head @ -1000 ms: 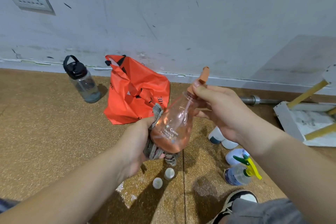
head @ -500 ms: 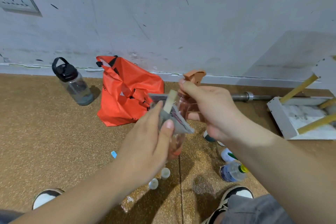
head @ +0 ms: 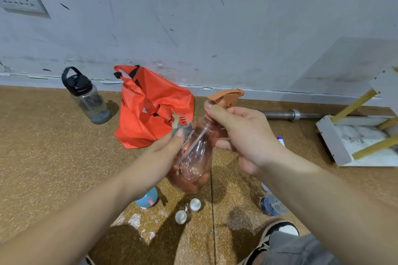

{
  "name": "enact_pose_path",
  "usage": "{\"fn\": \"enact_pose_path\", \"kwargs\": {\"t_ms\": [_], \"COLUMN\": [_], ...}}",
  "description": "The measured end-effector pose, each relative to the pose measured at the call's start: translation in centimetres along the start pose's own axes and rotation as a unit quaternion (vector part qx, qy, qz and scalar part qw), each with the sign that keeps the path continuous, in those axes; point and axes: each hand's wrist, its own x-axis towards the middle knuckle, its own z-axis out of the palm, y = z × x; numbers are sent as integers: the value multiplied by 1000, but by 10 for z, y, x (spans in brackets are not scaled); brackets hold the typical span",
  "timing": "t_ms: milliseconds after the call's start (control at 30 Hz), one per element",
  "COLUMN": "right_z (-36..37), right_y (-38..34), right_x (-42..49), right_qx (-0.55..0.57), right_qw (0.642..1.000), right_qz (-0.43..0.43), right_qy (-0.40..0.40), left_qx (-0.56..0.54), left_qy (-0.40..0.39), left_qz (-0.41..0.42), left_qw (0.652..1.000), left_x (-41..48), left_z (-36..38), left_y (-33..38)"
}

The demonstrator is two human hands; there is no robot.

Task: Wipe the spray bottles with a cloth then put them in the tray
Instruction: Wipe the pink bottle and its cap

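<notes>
My right hand (head: 243,135) grips the neck of a clear orange spray bottle (head: 191,168), just under its orange trigger head (head: 226,97), and holds it up over the floor. My left hand (head: 159,157) holds a grey cloth (head: 182,128) against the bottle's left shoulder; most of the cloth is hidden behind my fingers. A white tray (head: 332,142) with yellow bars lies on the floor at the right. More bottles lie below: a blue one (head: 147,200) and a clear blue-tinted one (head: 272,205), partly hidden by my arms.
An orange bag (head: 150,107) and a dark-capped water bottle (head: 86,97) stand by the wall. A steel bar (head: 286,115) lies along the skirting. Two small white caps (head: 188,210) sit on the cork floor. My shoe (head: 280,230) is at bottom right.
My left hand has moved with the cloth from the bottle's lower body up to its shoulder. The bottle has turned from tilted to nearly upright, its trigger head now facing right.
</notes>
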Motion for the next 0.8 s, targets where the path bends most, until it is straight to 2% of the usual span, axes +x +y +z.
{"fn": "enact_pose_path", "kwargs": {"t_ms": [100, 167, 200, 267, 333, 367, 433, 533, 600, 667, 700, 733, 800], "right_z": [-2, -3, -2, 1, 6, 8, 11, 10, 5, -4, -7, -9, -8], "right_y": [3, 7, 9, 15, 21, 22, 20, 12, 6, 1, 0, 1, 6], "right_x": [2, 4, 5, 6, 3, 2, 0, 1, 4, 10, 12, 14, 17], "right_qx": [-8, -10, -5, 1, 12, 18, 14, 10, 7, 23, 35, 46, 60], "right_qw": [1000, 1000, 1000, 1000, 1000, 1000, 1000, 1000, 1000, 998, 997, 997, 996], "right_qz": [10, 16, 19, 25, 25, 21, 3, -21, -24, -19, -16, -10, 9], "right_qy": [-7, -11, -10, -3, -8, -14, -12, -1, 18, 49, 61, 67, 67], "left_qx": [-53, -41, 18, 192, 335, 367, 366, 219, 68, -85, -163, -232, -301], "left_qy": [9, 56, 74, 71, 67, 73, 66, 28, 76, 113, 87, 63, 72], "left_qz": [-152, -152, -129, 34, 187, 222, 216, 157, 46, -104, -161, -192, -201], "left_qw": [987, 986, 989, 978, 921, 900, 903, 963, 994, 984, 970, 951, 929], "left_x": [12, 12, 10, -5, -25, -24, -17, -10, -10, -12, -15, -19, -23], "left_z": [-3, -2, 3, 21, 30, 28, 20, 5, 8, 17, 23, 28, 32], "left_y": [-22, -14, -2, 14, 23, 18, 10, 2, -5, -8, -9, -9, -3]}}
